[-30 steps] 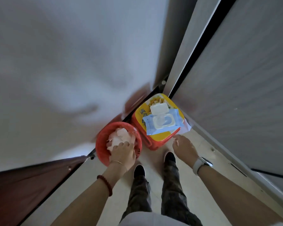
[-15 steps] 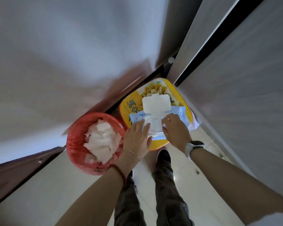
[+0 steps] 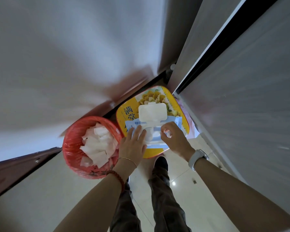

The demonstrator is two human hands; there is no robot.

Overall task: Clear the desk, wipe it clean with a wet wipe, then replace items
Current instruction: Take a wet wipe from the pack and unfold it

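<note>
A light blue wet wipe pack [image 3: 175, 122] lies on a yellow tin [image 3: 124, 113] on the floor, its white flip lid [image 3: 152, 111] standing open. My left hand [image 3: 134, 144] lies flat on the pack's left part, fingers straight, pressing it down. My right hand [image 3: 175, 139] is over the pack's opening, thumb and fingers curled and pinching a white wipe [image 3: 155, 133] at the slot.
A red waste basket [image 3: 70, 148] full of used white wipes stands left of the tin. Grey cabinet panels [image 3: 241, 97] rise on the right, a pale wall on the left. My legs and dark shoes [image 3: 161, 162] stand on the glossy tiled floor just below the tin.
I have bent lower toward the tin. My left hand left the basket and came to press on the pack; my right hand reached the opening and now pinches a wipe.
</note>
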